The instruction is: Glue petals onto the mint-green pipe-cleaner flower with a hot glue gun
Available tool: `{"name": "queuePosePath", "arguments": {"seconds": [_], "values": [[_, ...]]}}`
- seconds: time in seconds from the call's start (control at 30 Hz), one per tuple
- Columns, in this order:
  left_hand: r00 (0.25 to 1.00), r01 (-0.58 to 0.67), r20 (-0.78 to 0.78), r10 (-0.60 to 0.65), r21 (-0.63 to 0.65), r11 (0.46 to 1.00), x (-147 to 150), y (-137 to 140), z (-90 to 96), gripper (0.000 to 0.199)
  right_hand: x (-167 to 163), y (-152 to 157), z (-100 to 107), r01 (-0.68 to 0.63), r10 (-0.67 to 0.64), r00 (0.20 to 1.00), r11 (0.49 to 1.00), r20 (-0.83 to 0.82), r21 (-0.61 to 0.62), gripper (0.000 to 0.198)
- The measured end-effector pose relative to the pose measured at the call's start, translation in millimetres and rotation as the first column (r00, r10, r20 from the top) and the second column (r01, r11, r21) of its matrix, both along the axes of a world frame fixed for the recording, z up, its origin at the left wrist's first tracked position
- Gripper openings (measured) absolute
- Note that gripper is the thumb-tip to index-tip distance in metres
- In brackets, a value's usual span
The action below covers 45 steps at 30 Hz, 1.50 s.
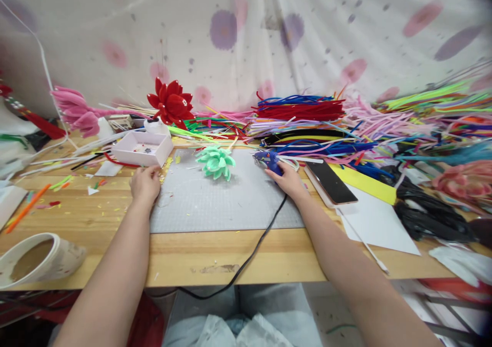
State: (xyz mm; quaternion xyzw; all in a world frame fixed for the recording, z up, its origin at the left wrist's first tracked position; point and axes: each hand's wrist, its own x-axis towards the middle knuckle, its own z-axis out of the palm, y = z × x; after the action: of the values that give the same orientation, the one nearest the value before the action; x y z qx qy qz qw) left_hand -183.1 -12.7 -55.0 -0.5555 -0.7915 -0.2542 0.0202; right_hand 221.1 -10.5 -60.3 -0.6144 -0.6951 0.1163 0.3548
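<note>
gripping of the blue glue gun (pixel 266 159) is done by the right hand (pixel 290 179), its fingers closed round the body above the right part of the gray mat (pixel 230 211). black cord (pixel 262 238) is trailed from it across the mat and over the front edge of the wooden table (pixel 172 260). left hand (pixel 145 184) is placed at the mat's left edge, just beside the white box (pixel 134 156); fingers are curled in narrow, but whether anything small is pinched cannot be told.

mint-green flower (pixel 216 162) is set on the upper middle of the mat, between the 2 hands, touched by neither.

progress, as judged: petals are already gathered into a full, layered head, so most of the shaping looks done. no wet glue can be made out. whether parts are left to be fixed underneath is hidden. pale specks are seen on the red flower (pixel 171 102) behind the box; none are made out on the green 1, so trim may be left. loose fuzzy stems (pixel 300 110) are piled behind, unassembled.
</note>
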Motion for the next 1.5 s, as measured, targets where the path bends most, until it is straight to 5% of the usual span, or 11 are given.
{"name": "queuePosePath", "arguments": {"seconds": [0.67, 0.83, 0.93, 1.07, 1.17, 1.3, 1.4, 1.5], "values": [[0.987, 0.05, -0.147, -0.063, -0.092, 0.994, -8.9, 22.4, -3.0, 0.021, 0.9, 2.2, -2.2, 0.012, -0.012, 0.999, 1.0, 0.043, 0.009, 0.038], [0.989, -0.013, -0.149, 0.011, -0.017, 1.0, -6.8, 17.0, 0.9, 0.023, 0.9, 2.7, -3.3, 0.028, -0.028, 0.999, 1.0, 0.023, -0.003, 0.039], [0.998, -0.008, -0.055, 0.013, 0.08, 0.997, -5.5, 13.6, 7.6, 0.022, -0.7, 3.6, -4.5, 0.059, -0.059, 0.998, 0.998, -0.003, 0.003, 0.042], [0.958, 0.026, 0.274, -0.082, 0.202, 0.979, 3.4, 10.6, 18.4, 0.016, -6.6, 5.8, -2.2, 0.084, -0.085, 0.995, 0.996, -0.045, -0.016, 0.042], [0.809, 0.055, 0.539, -0.234, 0.327, 0.943, 22.8, 6.9, 26.7, 0.014, -11.9, 8.7, 0.6, 0.124, -0.126, 0.992, 0.988, -0.024, -0.091, 0.038], [0.434, 0.078, 0.842, -0.32, 0.319, 0.945, 63.5, -5.4, 33.1, 0.024, -17.3, 13.7, 3.1, 0.17, -0.184, 0.98, 0.971, -0.074, -0.169, 0.036], [0.013, 0.177, 0.968, -0.252, 0.246, 0.953, 92.0, -16.2, 31.1, 0.02, -22.6, 15.1, 9.3, 0.093, -0.154, 0.902, 0.981, -0.404, -0.168, 0.04], [-0.214, 0.268, 0.967, -0.139, 0.194, 0.944, 107.2, -22.2, 25.2, 0.013, -31.9, 11.1, 21.0, -0.12, 0.02, 0.696, 0.989, -0.718, -0.089, 0.044]]}}
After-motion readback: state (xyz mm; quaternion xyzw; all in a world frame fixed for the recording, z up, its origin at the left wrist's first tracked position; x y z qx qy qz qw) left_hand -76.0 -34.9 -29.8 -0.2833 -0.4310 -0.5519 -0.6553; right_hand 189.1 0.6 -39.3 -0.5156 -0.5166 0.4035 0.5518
